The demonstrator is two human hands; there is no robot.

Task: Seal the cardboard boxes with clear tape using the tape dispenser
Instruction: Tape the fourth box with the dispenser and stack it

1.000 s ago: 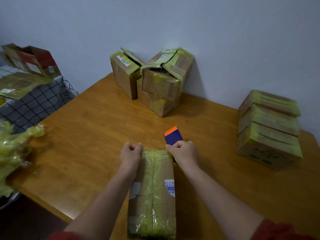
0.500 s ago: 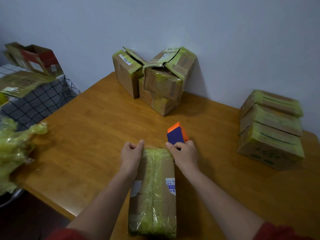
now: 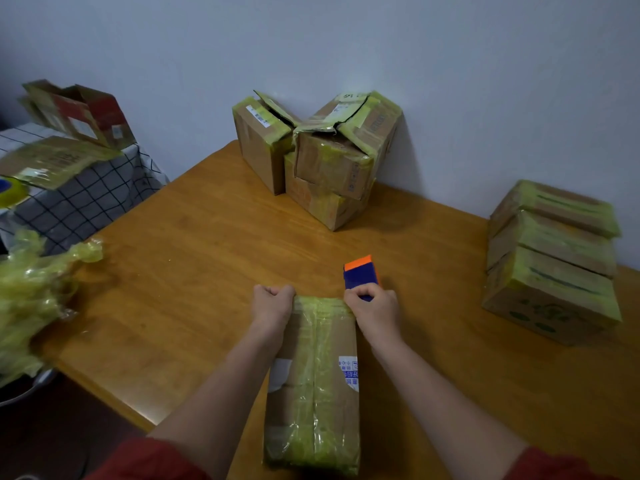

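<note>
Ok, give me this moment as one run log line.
left hand: grips box far-left corner | right hand: holds tape dispenser at far-right corner | step: taping far end

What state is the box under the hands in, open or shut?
Shut: the box lies flat, its top covered lengthwise by yellowish tape.

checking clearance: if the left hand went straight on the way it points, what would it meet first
Bare table, then probably the pile of boxes by the wall; depth is unclear.
</note>
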